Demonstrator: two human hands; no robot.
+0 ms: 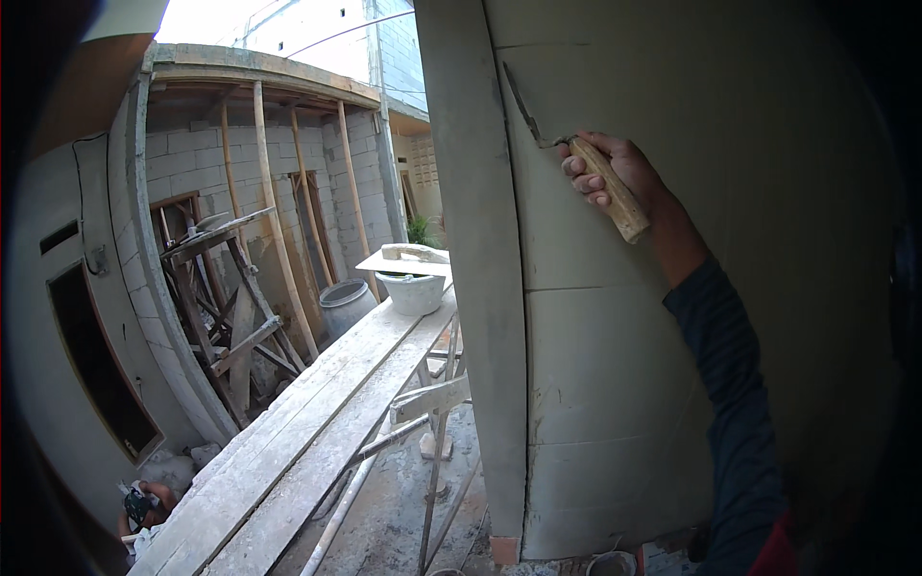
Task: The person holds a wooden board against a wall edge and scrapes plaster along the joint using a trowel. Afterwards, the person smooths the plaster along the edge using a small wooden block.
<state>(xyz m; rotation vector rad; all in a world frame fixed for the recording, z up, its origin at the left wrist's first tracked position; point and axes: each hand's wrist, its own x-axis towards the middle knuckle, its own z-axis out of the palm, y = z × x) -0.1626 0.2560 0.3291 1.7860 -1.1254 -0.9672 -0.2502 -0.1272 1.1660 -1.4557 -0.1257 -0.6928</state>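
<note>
My right hand (631,167) wraps tight round wooden handle of trowel (612,200); left hand out of view, can't tell its state. Trowel is up by grey wall (615,365), near dark vertical groove (526,365). Long axis slants: handle butt points down-right, blade (521,106) tip up, slightly left.

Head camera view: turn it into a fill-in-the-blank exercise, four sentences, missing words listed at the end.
1. The right hand grips a trowel by its ____.
2. The tip of the blade points ____ rather than down.
3. A flat pale float lies across the top of the ____.
4. In the picture, the planks lie to the ____ of the wall behind the trowel.

Missing words: handle; up; bucket; left.
</note>
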